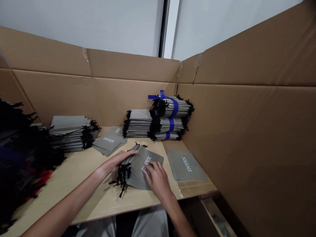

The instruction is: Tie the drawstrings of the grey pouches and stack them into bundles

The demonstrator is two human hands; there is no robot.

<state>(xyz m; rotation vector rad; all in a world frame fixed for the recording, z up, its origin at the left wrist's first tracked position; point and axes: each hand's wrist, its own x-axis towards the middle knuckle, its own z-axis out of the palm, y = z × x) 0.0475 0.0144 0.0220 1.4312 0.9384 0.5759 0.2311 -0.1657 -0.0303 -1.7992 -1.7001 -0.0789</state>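
A fanned bundle of grey drawstring pouches [140,168] with white INTEX print and black cords lies on the tabletop [98,194]. My left hand [118,161] grips the bundle's upper left edge, fingers stretched across it. My right hand [158,180] presses on the printed face, its fingers curled over the pouches near the lettering. The black cords hang towards me, below the bundle. A single flat INTEX pouch [184,164] lies to the right of my right hand, apart from it.
Tall cardboard panels [247,131] wall the back and right of the table. Stacks of pouches [71,131] and blue-taped bundles [170,117] stand at the back. A loose pile [110,141] lies nearby, and a dark heap [19,158] rises at the left.
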